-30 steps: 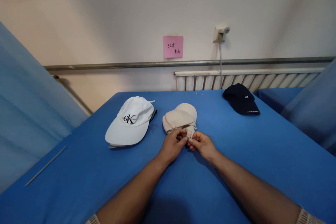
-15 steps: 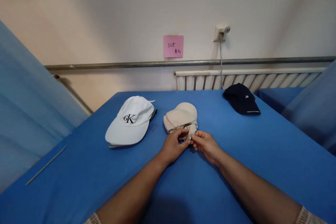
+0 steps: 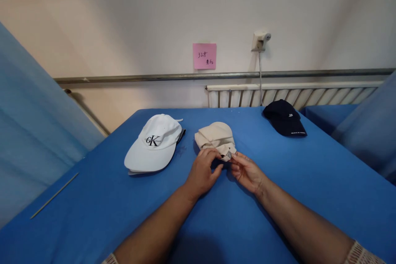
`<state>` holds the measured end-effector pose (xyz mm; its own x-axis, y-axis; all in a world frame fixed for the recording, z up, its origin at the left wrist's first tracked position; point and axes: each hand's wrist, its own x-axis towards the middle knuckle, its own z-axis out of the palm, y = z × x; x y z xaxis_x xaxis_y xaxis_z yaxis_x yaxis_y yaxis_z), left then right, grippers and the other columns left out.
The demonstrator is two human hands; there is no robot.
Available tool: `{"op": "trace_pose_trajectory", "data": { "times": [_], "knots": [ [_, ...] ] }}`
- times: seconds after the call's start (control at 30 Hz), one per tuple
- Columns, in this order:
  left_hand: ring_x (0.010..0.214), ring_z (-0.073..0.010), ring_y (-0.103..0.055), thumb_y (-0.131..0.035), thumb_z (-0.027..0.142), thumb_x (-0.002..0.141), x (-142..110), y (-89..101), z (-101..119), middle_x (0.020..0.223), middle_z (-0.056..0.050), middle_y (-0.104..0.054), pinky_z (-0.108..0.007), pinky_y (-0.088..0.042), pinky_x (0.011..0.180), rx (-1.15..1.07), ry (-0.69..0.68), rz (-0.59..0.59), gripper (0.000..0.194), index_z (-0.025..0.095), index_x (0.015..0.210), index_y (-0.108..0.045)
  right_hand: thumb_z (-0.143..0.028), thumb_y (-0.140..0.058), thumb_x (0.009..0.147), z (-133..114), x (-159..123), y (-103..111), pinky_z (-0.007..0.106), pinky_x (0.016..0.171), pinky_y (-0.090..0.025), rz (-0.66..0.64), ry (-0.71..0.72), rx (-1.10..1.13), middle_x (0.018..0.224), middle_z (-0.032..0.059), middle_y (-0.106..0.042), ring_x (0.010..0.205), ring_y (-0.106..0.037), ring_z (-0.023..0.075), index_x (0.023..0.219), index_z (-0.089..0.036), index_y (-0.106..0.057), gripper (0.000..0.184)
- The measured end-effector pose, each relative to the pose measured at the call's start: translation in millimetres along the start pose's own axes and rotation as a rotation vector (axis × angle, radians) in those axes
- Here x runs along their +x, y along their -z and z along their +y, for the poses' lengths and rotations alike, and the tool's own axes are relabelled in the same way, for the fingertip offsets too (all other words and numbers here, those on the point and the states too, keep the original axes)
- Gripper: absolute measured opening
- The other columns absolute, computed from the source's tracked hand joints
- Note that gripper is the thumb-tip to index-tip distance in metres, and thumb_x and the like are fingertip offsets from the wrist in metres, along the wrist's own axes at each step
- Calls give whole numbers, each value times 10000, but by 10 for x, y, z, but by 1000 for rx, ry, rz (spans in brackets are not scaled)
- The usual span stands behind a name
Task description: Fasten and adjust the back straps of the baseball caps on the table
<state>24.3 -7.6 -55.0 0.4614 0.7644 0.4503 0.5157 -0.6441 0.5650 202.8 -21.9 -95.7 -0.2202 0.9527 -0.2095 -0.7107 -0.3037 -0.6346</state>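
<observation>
A beige cap [image 3: 215, 136] lies folded in the middle of the blue table [image 3: 93, 198]. My left hand [image 3: 202, 171] is closed, its fingertips pinching the cap's near edge by the strap. My right hand [image 3: 247, 170] is just to the right, fingers together at the cap's small metal buckle [image 3: 229, 154]. A white cap with a black logo [image 3: 154, 142] rests to the left of the beige one. A dark navy cap [image 3: 284, 116] sits at the table's far right.
A thin stick [image 3: 54, 195] lies near the table's left edge. Behind the table are a white radiator [image 3: 291, 94], a metal rail, a wall socket with a cord and a pink note [image 3: 204, 55]. Blue fabric hangs on both sides.
Both hands have shifted slightly right and apart along the cap's near edge. The strap end with its buckle has come into view between them. The cap lies flatter.
</observation>
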Motion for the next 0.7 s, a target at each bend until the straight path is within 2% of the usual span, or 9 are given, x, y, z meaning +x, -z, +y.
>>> {"op": "trace_pose_trajectory", "data": {
  "times": [0.13, 0.23, 0.37, 0.5, 0.57, 0.7],
  "knots": [
    [1174, -265, -474, -608, 183, 827, 13, 21, 7, 1217, -95, -555, -446, -382, 1010, 109, -22, -4, 142, 204, 965, -628, -273, -779, 718, -18, 2, 19, 180, 436, -331, -24, 9, 26, 713, -37, -558, 485, -384, 53, 896, -216, -636, 235],
    [1194, -268, -449, -576, 210, 857, 12, 53, 14, 1241, -96, -537, -450, -362, 1027, 98, -26, -24, 58, 194, 866, -631, -279, -785, 706, 3, 7, 7, 191, 455, -367, -3, 56, -11, 725, -34, -571, 498, -404, 60, 890, -217, -637, 244],
    [1191, -255, -451, -567, 180, 838, -3, 92, 42, 1210, -81, -545, -435, -363, 1034, 42, -39, -71, 112, 183, 727, -582, -241, -818, 663, 45, 14, -26, 174, 461, -374, 52, 113, -65, 743, -36, -599, 505, -424, 46, 913, -199, -653, 302],
    [1261, -286, -392, -630, 196, 790, -2, 114, 24, 1298, -81, -500, -478, -332, 1056, 138, -33, -117, 47, 190, 768, -589, -212, -846, 625, 43, 39, -5, 148, 449, -365, 107, 144, -29, 727, -46, -601, 510, -448, 31, 845, -183, -651, 295],
    [1282, -311, -365, -657, 172, 754, 4, 124, 9, 1342, -86, -474, -508, -323, 1054, 208, -20, -126, 83, 196, 800, -592, -202, -856, 607, 30, 58, 25, 144, 445, -366, 144, 155, -9, 706, -52, -596, 506, -457, 29, 806, -180, -642, 293],
    [1231, -293, -415, -595, 78, 727, 5, 146, 40, 1271, -103, -510, -476, -355, 1026, 227, -52, -61, 128, 189, 761, -540, -201, -859, 595, 35, 76, 46, 150, 432, -359, 173, 171, -19, 702, -47, -604, 498, -461, 35, 784, -181, -632, 296]
  ]
}}
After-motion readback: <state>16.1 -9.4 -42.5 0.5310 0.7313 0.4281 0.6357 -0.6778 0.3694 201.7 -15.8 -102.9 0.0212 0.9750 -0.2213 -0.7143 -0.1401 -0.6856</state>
